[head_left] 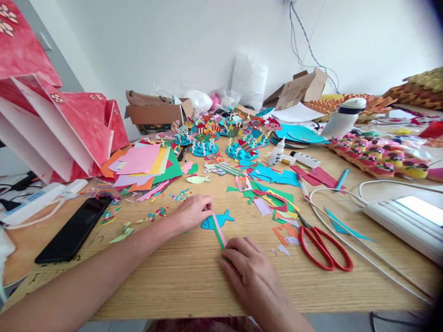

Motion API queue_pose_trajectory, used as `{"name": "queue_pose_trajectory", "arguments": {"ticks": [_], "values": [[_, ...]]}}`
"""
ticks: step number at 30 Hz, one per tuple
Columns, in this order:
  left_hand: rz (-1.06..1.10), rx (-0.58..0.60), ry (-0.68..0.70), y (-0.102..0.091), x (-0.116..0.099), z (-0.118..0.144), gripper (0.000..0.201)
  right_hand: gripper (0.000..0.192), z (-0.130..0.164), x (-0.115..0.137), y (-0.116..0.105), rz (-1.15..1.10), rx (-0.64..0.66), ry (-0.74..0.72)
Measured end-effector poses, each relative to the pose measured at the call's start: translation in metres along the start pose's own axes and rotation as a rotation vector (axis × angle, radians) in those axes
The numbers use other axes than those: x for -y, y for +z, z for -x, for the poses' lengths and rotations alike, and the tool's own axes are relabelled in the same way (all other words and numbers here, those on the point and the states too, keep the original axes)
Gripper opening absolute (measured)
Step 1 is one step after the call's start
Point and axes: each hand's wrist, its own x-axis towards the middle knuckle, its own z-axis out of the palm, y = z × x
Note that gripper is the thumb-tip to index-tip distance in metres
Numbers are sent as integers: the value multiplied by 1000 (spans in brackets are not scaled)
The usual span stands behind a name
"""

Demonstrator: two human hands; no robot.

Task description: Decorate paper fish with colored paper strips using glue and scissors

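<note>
I see my left hand point(192, 211) curled, fingertips pinching the far end of a pink and green paper strip point(219, 230) laid across a blue paper fish point(216, 220) on the wooden table point(180, 276). My right hand point(246, 267) presses the strip's near end, fingers bent. Red scissors point(323, 249) lie just right; a black phone point(74, 228) sits far left.

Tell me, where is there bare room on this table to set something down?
Bare wood lies along the near table edge, between the black phone and red scissors. Crowded: paper scraps and the coloured sheets farther back.
</note>
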Motion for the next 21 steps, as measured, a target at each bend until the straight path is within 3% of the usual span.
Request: {"name": "queue_pose_trajectory", "arguments": {"ticks": [5, 11, 21], "values": [[-17, -1, 70, -1, 8, -4, 9, 16, 5, 2, -7, -49, 7, -9], [-9, 8, 98, -18, 10, 1, 16, 24, -4, 3, -24, 8, 26, 36], [82, 60, 205, -17, -7, 14, 23, 23, -42, 0, -18, 181, 275, 134]]}}
